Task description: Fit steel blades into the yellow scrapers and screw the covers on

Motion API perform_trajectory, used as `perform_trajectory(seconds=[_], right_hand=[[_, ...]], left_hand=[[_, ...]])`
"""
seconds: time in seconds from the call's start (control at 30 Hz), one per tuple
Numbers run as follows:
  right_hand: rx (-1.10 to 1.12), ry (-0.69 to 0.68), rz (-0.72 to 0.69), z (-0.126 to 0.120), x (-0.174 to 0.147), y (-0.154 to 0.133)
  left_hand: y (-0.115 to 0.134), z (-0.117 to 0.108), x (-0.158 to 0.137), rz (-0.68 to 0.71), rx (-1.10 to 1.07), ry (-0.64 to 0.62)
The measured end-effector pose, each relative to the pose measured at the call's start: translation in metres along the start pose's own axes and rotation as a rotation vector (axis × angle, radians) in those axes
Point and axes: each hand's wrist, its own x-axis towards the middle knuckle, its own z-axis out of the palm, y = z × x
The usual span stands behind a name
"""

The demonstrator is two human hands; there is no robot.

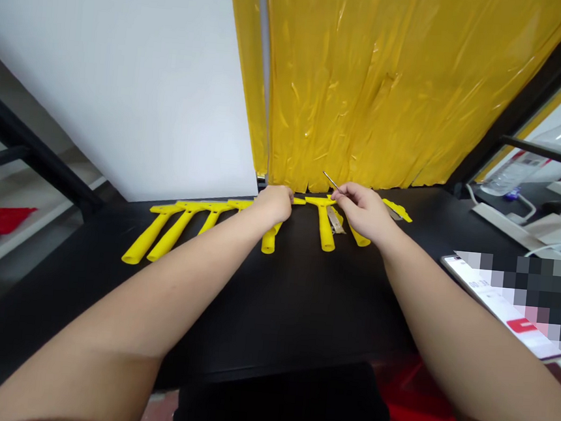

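My left hand [274, 203] is closed around the head of a yellow T-shaped scraper [268, 241], whose handle end sticks out below the fingers. Between the pinched fingers of my right hand [362, 208] is a thin metal rod [332, 182], its tip pointing up and left; the rest of it is hidden in the hand. Just left of that hand lies another yellow scraper [326, 231], with a small pale packet [336, 220] beside it. One more yellow handle [360, 238] shows beneath the right hand. Several matching scrapers [173, 234] lie in a row left of my left hand.
The black table [292, 303] backs onto a white panel [125, 79] and a yellow plastic sheet [370, 81]. A yellow piece with a blade [398, 211] lies right of my hand. A phone [498, 308] sits at the right, with a bottle [531, 157] beyond.
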Motion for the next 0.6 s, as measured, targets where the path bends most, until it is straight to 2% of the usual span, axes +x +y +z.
perform_trajectory(seconds=[0.2, 0.33, 0.5, 0.6], right_hand=[[0.023, -0.020, -0.048, -0.001, -0.001, -0.002], [0.006, -0.020, -0.053, -0.003, -0.002, -0.003], [0.015, 0.003, -0.048, 0.001, -0.001, -0.001], [0.125, 0.071, 0.006, 0.001, 0.003, 0.001]], left_hand=[[0.021, 0.002, 0.000, 0.000, 0.116, -0.089], [0.024, 0.006, -0.005, 0.026, 0.137, -0.123], [0.026, 0.015, -0.011, 0.063, 0.132, -0.062], [0.024, 0.011, -0.021, 0.069, 0.127, -0.001]])
